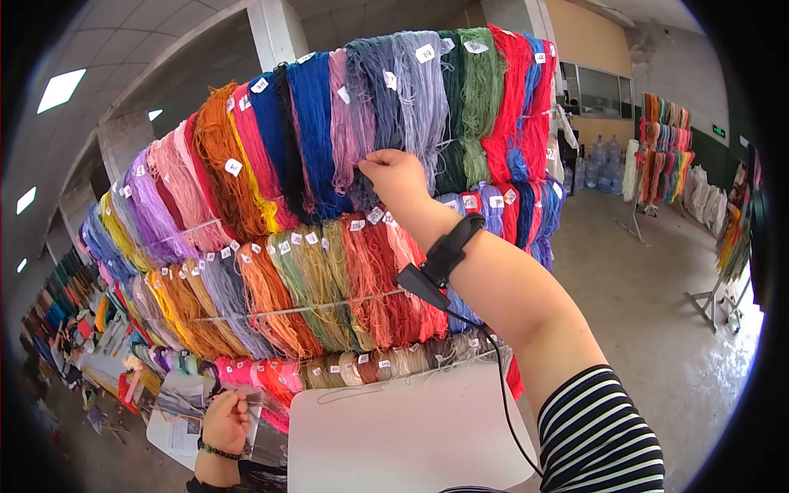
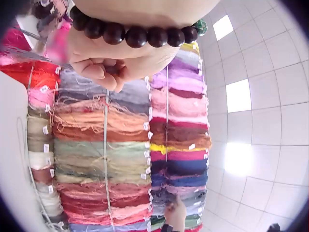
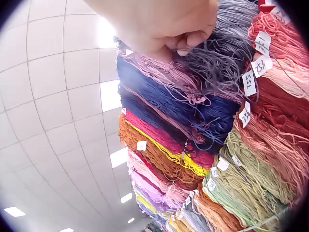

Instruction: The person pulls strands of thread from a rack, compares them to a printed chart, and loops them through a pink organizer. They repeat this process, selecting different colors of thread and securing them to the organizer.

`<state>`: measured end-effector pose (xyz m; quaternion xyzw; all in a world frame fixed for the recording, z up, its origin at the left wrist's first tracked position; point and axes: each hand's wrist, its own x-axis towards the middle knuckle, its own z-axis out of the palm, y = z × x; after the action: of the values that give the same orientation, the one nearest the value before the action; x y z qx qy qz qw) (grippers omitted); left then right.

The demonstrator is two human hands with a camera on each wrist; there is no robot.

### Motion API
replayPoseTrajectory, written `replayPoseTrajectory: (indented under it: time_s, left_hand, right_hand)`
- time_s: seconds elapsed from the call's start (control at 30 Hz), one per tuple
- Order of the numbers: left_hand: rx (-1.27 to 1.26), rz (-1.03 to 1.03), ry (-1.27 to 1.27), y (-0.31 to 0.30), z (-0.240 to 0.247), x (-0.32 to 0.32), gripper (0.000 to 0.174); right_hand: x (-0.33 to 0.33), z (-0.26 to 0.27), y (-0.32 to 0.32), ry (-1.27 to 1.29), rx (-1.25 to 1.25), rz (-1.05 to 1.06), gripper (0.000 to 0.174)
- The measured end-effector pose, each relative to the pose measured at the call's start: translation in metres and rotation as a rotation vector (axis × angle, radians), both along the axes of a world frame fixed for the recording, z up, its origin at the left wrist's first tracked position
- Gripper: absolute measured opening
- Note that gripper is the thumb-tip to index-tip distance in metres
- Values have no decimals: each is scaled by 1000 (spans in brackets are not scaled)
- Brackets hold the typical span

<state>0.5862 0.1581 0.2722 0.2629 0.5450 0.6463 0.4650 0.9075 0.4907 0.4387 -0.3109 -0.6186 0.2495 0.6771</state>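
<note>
Grey floor [image 1: 604, 271] and a white table [image 1: 394, 435] surround tiered yarn skeins [image 1: 316, 123]. Head view: the right hand [image 1: 399, 174] is at the upper tier, between a mauve skein [image 1: 349, 115] and a grey skein [image 1: 419, 90]; the left hand [image 1: 226, 421] is low, beside the table. Left wrist view: its fingers curl round thin grey threads [image 2: 24, 54]. Right wrist view: thumb and fingertips, nearly closed, pinch the grey skein's strands, near numbered tags [image 3: 261, 66].
</note>
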Motion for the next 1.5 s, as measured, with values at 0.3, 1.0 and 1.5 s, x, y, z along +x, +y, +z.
replayPoseTrajectory:
  time_s: [0.3, 1.0, 1.5]
  left_hand:
    - [387, -361, 426, 103, 130, 107, 27]
    - [439, -240, 442, 275, 226, 207, 12]
    - [519, -362, 337, 273, 220, 195, 16]
  right_hand:
    - [19, 4, -41, 265, -160, 474, 24]
    - [26, 5, -33, 200, -155, 495, 21]
    - [22, 2, -27, 284, -166, 550, 17]
